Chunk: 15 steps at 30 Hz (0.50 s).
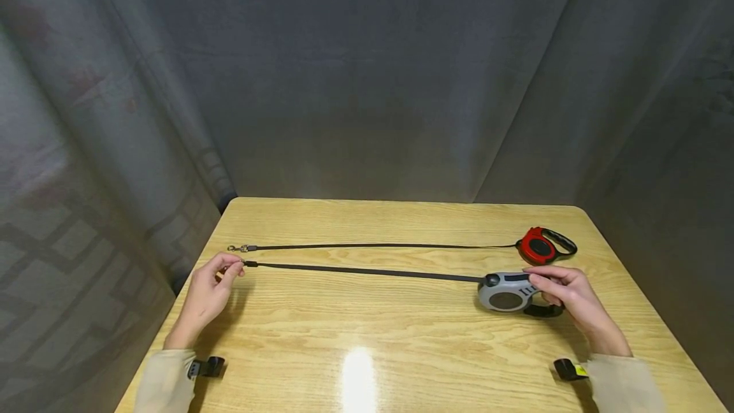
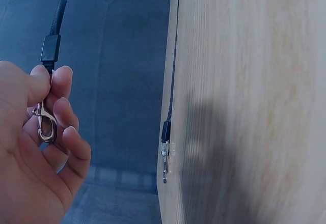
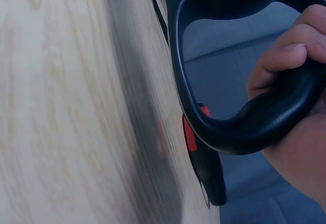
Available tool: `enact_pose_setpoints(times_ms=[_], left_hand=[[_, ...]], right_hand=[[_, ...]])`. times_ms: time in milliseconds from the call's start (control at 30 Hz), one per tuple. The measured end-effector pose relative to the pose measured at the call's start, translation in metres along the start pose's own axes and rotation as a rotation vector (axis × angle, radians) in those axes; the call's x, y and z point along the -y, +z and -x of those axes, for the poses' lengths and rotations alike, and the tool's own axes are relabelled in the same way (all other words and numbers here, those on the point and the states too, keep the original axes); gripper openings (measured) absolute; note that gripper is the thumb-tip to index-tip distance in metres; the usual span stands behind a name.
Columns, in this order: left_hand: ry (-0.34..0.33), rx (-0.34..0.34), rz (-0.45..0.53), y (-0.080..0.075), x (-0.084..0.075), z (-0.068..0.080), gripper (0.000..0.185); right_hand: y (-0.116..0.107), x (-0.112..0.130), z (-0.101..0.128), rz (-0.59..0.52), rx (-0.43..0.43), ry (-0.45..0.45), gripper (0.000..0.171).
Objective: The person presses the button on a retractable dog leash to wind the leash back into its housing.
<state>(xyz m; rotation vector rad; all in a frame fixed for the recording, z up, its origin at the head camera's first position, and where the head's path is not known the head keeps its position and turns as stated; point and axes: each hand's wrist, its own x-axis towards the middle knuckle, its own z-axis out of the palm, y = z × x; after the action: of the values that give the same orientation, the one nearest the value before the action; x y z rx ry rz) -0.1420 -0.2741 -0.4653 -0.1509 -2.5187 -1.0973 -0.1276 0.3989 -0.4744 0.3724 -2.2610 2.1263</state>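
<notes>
Two retractable leashes lie stretched across the wooden table [image 1: 367, 336]. My right hand [image 1: 564, 292] grips the black handle [image 3: 244, 122] of the grey leash case [image 1: 507, 293]. Its black strap [image 1: 367, 271] runs left to my left hand [image 1: 215, 282], which pinches the metal snap clip [image 2: 46, 124] between thumb and fingers. Farther back, the red leash case [image 1: 539, 247] rests on the table, and its thin cord [image 1: 378, 246] ends in a clip [image 1: 241, 248] lying free at the left, just beyond my left hand. That second clip [image 2: 164, 155] also shows in the left wrist view.
Grey curtains [image 1: 367, 81] close in the table at the back and on both sides. The table's left edge [image 1: 189, 298] runs close to my left hand. A light glare [image 1: 358, 378] sits on the near middle of the tabletop.
</notes>
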Motion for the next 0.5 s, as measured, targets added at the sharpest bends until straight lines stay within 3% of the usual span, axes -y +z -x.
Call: enact_pose_setpoints(times_ms=[500], left_hand=[[0.002,0.021,-0.002,0.0031,-0.0012,0.0011,0.010]], right_hand=[[0.0043,0.0015,0.0003,0.002,0.004,0.019,0.045]])
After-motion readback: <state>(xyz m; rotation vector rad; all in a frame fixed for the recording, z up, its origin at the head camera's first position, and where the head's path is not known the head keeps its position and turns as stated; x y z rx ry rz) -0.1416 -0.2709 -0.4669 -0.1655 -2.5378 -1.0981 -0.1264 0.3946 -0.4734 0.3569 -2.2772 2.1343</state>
